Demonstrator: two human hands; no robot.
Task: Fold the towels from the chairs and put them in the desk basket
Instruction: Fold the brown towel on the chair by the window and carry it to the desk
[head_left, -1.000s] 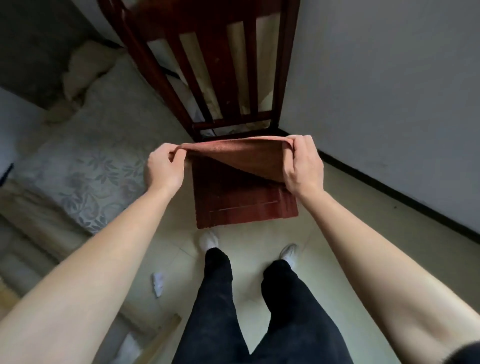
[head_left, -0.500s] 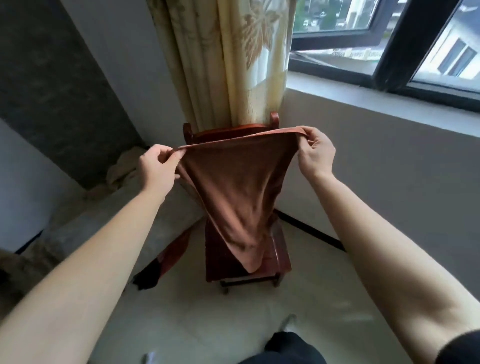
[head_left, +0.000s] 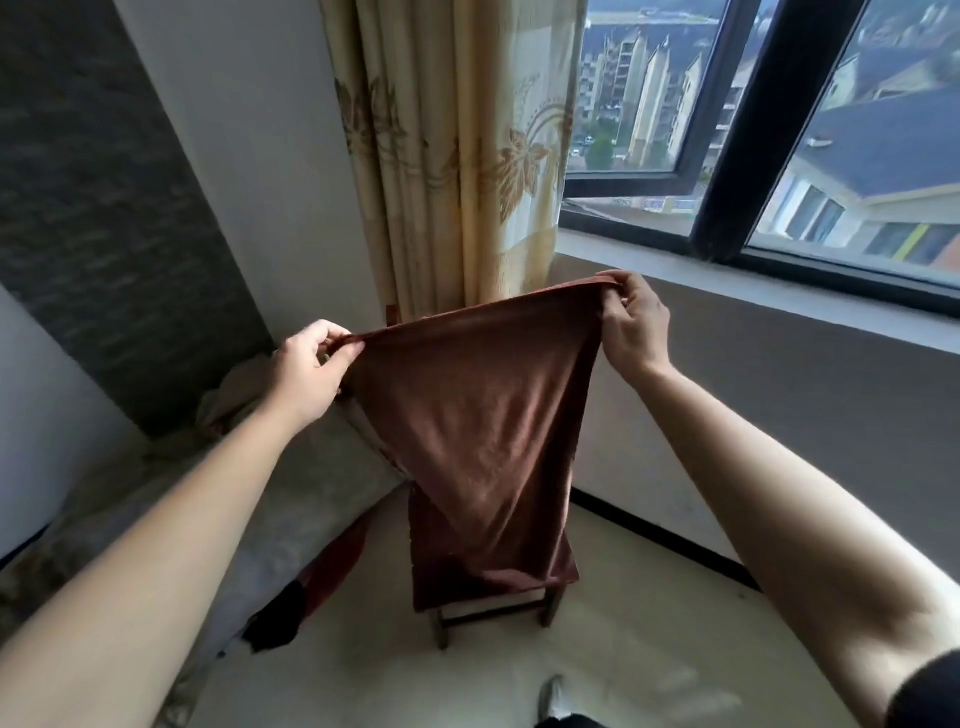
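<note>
Brown soft cloth towel (head_left: 483, 441) hangs mid-frame above the dark wooden chair (head_left: 493, 605), pinched at its top corners by left hand (head_left: 306, 371) and right hand (head_left: 631, 322). Folding is just beginning; next, bring the corners together.

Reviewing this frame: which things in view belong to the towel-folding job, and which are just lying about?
Job: brown towel, pinched at its top corners by left hand and right hand; chair behind it.
Lying about: curtain, window, bed, dark cloth beside the bed.
</note>
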